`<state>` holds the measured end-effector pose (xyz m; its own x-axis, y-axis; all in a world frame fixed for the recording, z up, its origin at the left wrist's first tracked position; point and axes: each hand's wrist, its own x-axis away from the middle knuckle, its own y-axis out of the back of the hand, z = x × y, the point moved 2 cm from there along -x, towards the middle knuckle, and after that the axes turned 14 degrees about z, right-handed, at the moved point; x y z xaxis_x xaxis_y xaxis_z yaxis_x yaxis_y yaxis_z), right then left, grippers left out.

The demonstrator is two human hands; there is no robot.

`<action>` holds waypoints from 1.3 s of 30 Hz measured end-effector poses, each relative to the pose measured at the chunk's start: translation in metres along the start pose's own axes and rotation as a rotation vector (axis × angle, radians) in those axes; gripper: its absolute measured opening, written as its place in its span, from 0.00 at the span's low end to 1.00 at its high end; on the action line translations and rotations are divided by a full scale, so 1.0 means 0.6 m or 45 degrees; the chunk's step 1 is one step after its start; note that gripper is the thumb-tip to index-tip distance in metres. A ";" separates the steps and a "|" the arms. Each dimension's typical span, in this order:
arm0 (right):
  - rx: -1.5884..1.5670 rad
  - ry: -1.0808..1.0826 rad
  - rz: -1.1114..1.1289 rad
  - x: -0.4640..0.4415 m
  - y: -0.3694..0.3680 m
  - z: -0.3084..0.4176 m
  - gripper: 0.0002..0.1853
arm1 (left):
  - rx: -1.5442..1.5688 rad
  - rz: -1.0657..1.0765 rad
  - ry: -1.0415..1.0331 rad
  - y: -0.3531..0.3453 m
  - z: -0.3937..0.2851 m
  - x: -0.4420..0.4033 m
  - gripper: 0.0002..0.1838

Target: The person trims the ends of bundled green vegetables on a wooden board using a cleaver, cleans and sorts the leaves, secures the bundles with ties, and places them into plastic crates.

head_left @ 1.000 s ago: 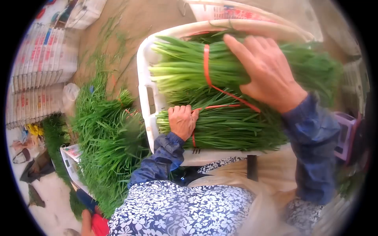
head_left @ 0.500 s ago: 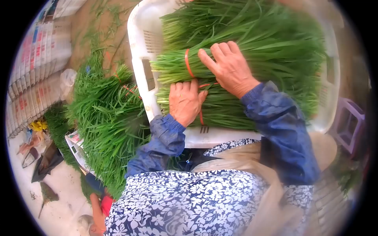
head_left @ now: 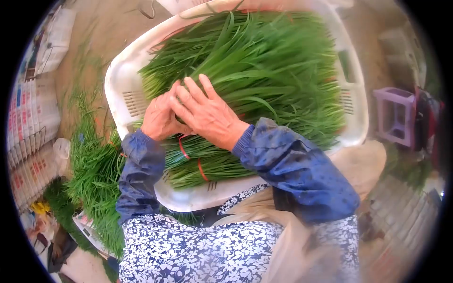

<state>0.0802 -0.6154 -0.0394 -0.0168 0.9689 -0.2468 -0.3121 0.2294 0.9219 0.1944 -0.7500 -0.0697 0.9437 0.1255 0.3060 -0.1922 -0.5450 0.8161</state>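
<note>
Where the two hands meet, the banded greens run crosswise beneath them

While the long axis of the banded bunch [head_left: 212,152] runs roughly from left to right across the white crate [head_left: 117,89], the hands come together over its left part, well away from the crate's right wall. The upper red band [head_left: 183,147] shows just on the body side of the hands, near the heel of the right hand [head_left: 210,118], and the leaves stretch rightward from there. The left hand [head_left: 158,118] is the nearer one to the crate's left wall, and the right hand is the nearer one to the long leafy stretch

The left grip is curled, its fingertips hidden under the other hand, so whether it has hold of any stems cannot be told. The right grip has its fingers long and slightly spread, laid over the left fingers; its thumb side is tucked between the hands, and what it may pinch there cannot be told either

Closer to the body, along the crate's near wall, lies a lower bunch [head_left: 229,173] with its own lower red band [head_left: 202,170]. Beyond the hands, loose-looking blades [head_left: 264,70] fan across the crate, pointing mostly rightward and away from the body
</note>
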 end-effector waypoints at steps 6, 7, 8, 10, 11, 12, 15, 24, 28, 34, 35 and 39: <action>-0.367 0.339 0.303 0.074 0.037 0.052 0.17 | 0.874 0.225 0.077 0.044 -0.010 -0.008 0.45; -0.377 0.320 0.281 0.087 0.035 0.052 0.17 | 1.044 0.290 0.144 0.040 0.014 -0.015 0.42; -0.294 0.140 0.307 0.101 0.021 0.041 0.18 | 1.012 0.304 0.127 0.036 0.027 -0.029 0.42; -0.334 -0.076 0.229 0.128 -0.005 0.010 0.21 | 1.142 0.468 0.200 0.028 0.041 -0.048 0.41; -0.405 -0.062 0.214 0.140 -0.013 0.003 0.21 | 1.132 0.550 0.184 0.034 0.043 -0.048 0.45; -0.481 -0.043 0.198 0.144 -0.017 0.002 0.21 | 1.109 0.562 0.186 0.032 0.034 -0.044 0.45; -0.361 -0.044 0.188 0.140 -0.017 0.013 0.18 | 0.998 0.166 0.171 0.028 0.009 -0.028 0.56; -0.141 0.076 -0.268 -0.006 0.048 -0.016 0.20 | -0.301 -0.254 -0.103 -0.070 -0.052 0.014 0.39; 0.152 -0.488 0.672 0.015 0.063 -0.123 0.27 | -0.244 -0.142 -0.106 -0.029 -0.102 0.004 0.48; -0.097 -0.339 -0.164 0.103 0.019 -0.193 0.21 | -0.044 0.016 0.145 -0.016 -0.098 -0.035 0.47; -0.155 -0.356 -0.069 0.103 0.028 -0.194 0.20 | -0.118 -0.049 0.078 -0.015 -0.098 -0.031 0.50; 0.036 -0.521 -0.242 0.139 0.067 -0.173 0.11 | -0.204 -0.130 -0.448 -0.030 -0.236 -0.114 0.52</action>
<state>-0.0324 -0.5352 -0.0537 0.4171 0.8648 -0.2797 -0.2471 0.4041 0.8807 0.0950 -0.6314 -0.0359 0.9893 -0.1350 0.0555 -0.1062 -0.4049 0.9082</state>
